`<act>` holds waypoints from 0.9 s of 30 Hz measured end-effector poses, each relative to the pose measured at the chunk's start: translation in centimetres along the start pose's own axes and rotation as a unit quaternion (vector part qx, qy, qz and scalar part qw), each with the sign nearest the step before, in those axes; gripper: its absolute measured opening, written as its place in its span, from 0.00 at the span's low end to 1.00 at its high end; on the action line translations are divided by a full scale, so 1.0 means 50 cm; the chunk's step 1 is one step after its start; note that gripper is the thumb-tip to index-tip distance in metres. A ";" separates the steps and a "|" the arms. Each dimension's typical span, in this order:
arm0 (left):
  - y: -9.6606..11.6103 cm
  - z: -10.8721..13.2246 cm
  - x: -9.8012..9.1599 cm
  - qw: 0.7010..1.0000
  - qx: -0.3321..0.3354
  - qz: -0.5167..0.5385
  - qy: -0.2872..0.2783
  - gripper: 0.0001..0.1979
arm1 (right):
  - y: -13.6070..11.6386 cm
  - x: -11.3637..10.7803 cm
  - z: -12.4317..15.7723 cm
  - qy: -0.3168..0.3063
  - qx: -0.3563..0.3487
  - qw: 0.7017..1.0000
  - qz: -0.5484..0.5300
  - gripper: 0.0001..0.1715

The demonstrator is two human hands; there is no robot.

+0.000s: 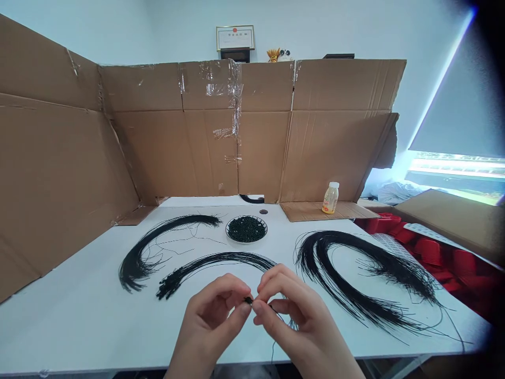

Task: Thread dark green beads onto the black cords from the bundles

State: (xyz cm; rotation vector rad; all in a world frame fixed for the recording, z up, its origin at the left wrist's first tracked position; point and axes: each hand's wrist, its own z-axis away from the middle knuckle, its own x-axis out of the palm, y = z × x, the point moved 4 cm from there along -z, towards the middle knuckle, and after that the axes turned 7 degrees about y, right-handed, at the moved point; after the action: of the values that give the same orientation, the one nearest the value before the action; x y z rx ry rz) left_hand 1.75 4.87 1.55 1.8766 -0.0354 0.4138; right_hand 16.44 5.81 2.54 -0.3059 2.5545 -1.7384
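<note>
Left hand (211,323), right hand (302,321), fingers (236,292) clamped on a tiny bead (248,300)! Wire bunches (329,252) lie all around, dish (226,230) at twelve o'clock heaped with more

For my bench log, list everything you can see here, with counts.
table: one, white, under the work
cord bundles: three, black, spread across the table
round dish: one, white with dark rim, back centre of table
small pieces: many, black, heaped in the dish
bottle: one, pale yellow with white cap, on cardboard behind the table
cardboard screen: one, brown, behind and left of the table
crates: several, red, right of the table
framed certificate: one, white, on the wall
pinched piece: one, black, between both hands
left hand: front, pinching
right hand: front, pinching
</note>
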 end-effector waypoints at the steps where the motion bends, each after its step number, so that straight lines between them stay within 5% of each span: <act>1: 0.000 0.001 -0.001 1.000 -0.002 -0.004 0.005 0.08 | 0.001 0.001 0.000 -0.003 0.009 1.000 -0.018 0.12; 8: -0.001 0.006 -0.005 0.996 -0.058 0.044 0.057 0.14 | 0.001 0.012 0.003 -0.003 0.050 0.988 -0.145 0.20; 27: 0.000 0.011 0.006 0.990 -0.062 0.119 0.054 0.17 | -0.012 0.025 0.014 0.053 0.031 0.990 -0.125 0.12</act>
State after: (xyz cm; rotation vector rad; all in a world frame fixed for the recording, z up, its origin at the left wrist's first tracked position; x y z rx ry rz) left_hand 2.18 4.42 1.46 1.7303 -0.2097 0.6614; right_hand 15.39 4.73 2.95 -0.5684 2.6261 -1.9632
